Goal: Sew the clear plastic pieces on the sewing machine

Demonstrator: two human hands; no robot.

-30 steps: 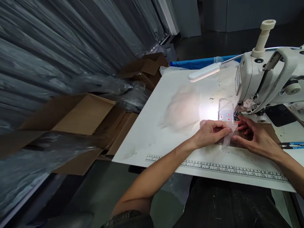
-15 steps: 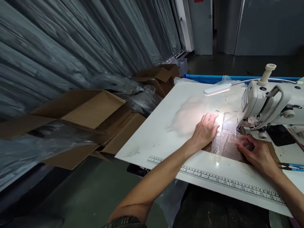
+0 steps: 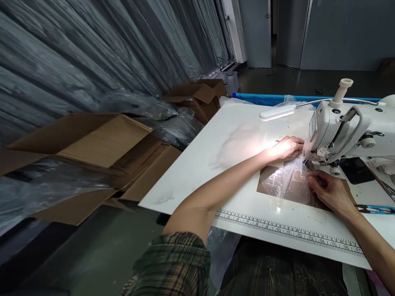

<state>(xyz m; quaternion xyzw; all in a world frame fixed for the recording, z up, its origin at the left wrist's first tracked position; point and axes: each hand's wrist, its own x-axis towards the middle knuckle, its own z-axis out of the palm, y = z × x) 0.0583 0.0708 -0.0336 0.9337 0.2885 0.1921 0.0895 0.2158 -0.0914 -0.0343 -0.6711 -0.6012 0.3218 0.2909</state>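
Observation:
A white sewing machine (image 3: pixel 321 135) stands on the right of the table. Under its needle area lies a clear plastic sheet (image 3: pixel 290 174) with small red marks, over a brown sheet (image 3: pixel 267 183) on the tabletop. My left hand (image 3: pixel 289 147) reaches beside the machine head at the far end of the plastic. Its fingers are curled together; the tips and anything they hold are hidden. Close to the presser foot, my right hand (image 3: pixel 335 192) pinches the near right part of the plastic between thumb and fingers.
Blue-handled snips (image 3: pixel 375 209) and a dark phone (image 3: pixel 357 170) lie right of my right hand. A white lamp (image 3: pixel 277 112) shines over the work. A ruler strip (image 3: pixel 290 230) runs along the table's front edge. Open cardboard boxes (image 3: pixel 105 139) stand left of the table.
My left hand has moved away from me and right, from beside the plastic to the machine head. More of the brown sheet shows. My right hand stays at the plastic. The view has shifted slightly.

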